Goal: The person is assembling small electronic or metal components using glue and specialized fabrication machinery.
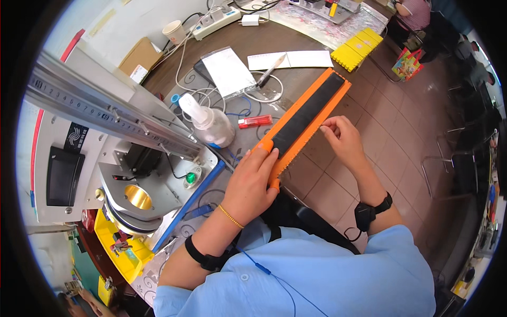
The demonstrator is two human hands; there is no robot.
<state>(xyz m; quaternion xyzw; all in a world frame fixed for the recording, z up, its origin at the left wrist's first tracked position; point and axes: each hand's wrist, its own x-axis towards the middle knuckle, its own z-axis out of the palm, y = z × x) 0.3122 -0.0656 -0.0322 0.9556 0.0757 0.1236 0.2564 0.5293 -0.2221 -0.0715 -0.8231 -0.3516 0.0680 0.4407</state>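
Note:
A long orange holder (311, 134) with a black strip (309, 113) along its middle slants away from me to the upper right. Small teeth or pins line its right edge. My left hand (251, 177) grips the near end, and orange covers show on its thumb and one finger. Just off the toothed edge, my right hand (346, 141) has thumb and forefinger pinched together; anything between them is too small to make out.
Left of me stands a machine (132, 185) with a ruled metal column. A spray bottle (211, 124), a red box (255, 121), a pen (272, 70), white papers (227, 71) and loose cables lie beyond. Yellow strips (357, 49) sit at the table's far right edge; a person (414, 16) is behind.

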